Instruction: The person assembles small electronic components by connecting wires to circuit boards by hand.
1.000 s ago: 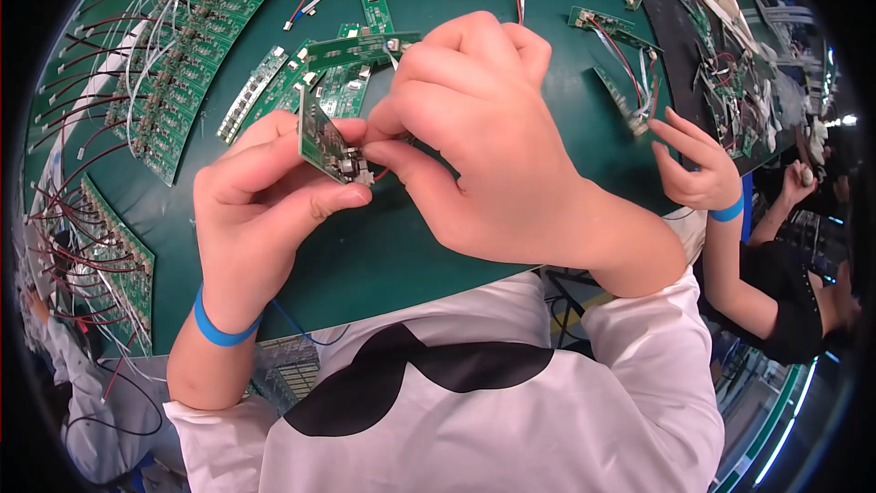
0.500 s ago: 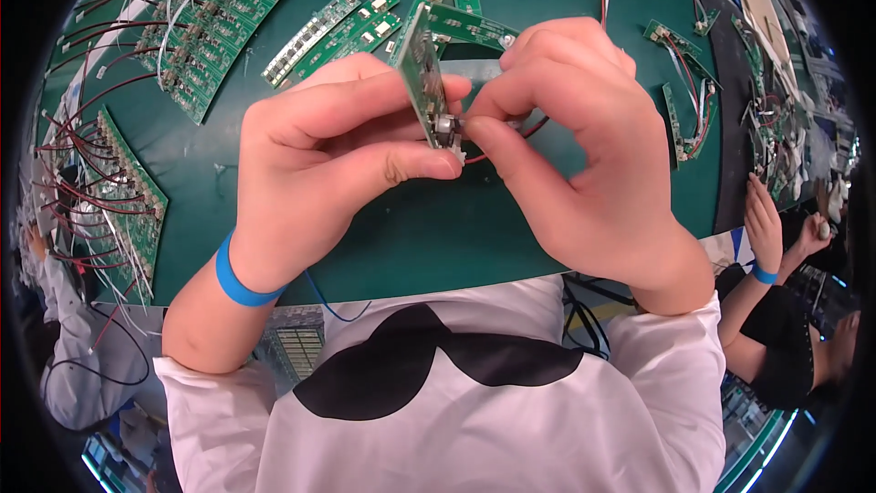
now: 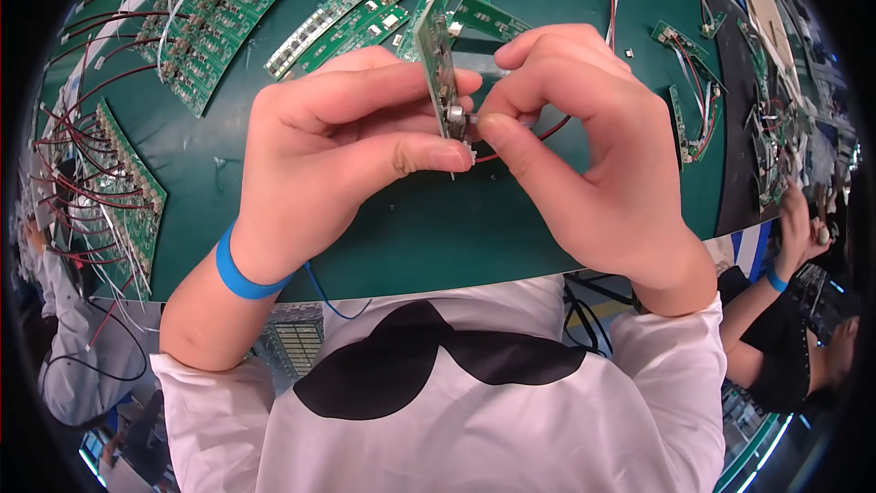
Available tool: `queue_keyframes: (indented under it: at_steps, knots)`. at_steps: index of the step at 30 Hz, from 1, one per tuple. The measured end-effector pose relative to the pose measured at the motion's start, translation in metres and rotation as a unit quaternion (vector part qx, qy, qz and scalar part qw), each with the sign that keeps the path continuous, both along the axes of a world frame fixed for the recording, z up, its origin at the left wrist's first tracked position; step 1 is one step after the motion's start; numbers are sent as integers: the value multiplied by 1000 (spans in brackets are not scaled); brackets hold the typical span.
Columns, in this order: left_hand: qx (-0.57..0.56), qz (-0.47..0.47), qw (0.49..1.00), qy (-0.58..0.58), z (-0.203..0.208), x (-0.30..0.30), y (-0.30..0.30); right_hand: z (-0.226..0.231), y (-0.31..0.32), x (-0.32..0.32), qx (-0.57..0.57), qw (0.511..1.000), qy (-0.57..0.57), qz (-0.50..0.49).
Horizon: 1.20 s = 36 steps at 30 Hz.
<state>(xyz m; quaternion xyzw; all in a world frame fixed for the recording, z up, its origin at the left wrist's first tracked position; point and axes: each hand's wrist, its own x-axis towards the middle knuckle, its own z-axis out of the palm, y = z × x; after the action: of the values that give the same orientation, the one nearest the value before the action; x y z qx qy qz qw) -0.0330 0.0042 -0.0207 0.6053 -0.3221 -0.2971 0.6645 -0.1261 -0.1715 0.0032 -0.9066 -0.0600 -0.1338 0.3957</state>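
Note:
Above the near part of the green table, my left hand (image 3: 338, 141) grips a narrow green circuit board (image 3: 432, 50) between thumb and fingers. The board stands almost edge-on, its component side turned to the right. Low on that side sits a small silver cylindrical part (image 3: 458, 115). My right hand (image 3: 584, 128) is closed in a pinch of thumb and forefinger right beside this part; the fingertips cover whatever is between them. From the board's lower end a red and dark wire (image 3: 553, 128) runs behind the right fingers. A blue band (image 3: 239, 267) circles my left wrist.
Behind my hands lie several loose narrow circuit boards (image 3: 356, 32). Wired board panels (image 3: 219, 23) fill the left side. More boards with cables (image 3: 689, 82) rest at right, near a black strip (image 3: 735, 155). Beyond it, another person's hand (image 3: 797, 228) is visible.
Both hands and the board sit slightly further right in view, as do the boards on the table. The pinch by the silver part stays closed. The other person's hand at right has moved.

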Motion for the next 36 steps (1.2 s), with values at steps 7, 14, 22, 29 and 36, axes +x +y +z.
queue_keyframes:
  at_steps: [7, 14, 22, 29, 36]
  knots:
    - [25, -14, 999, 41, 0, -2, 1, 1, 2, 2, -68, 996, -51, -7]
    - [-20, 27, 995, 95, 7, 9, 1, -3, -11, 0, 12, 999, -35, -33]
    - [-35, 19, 997, 60, 3, 9, 2, 3, -20, 7, -161, 978, -131, 7]
    - [-55, 48, 996, 56, 7, 13, 3, 21, -20, 10, -315, 936, -152, 31]
    - [-52, 17, 996, 69, 7, 11, 6, 19, -19, 9, -336, 917, -215, 0]
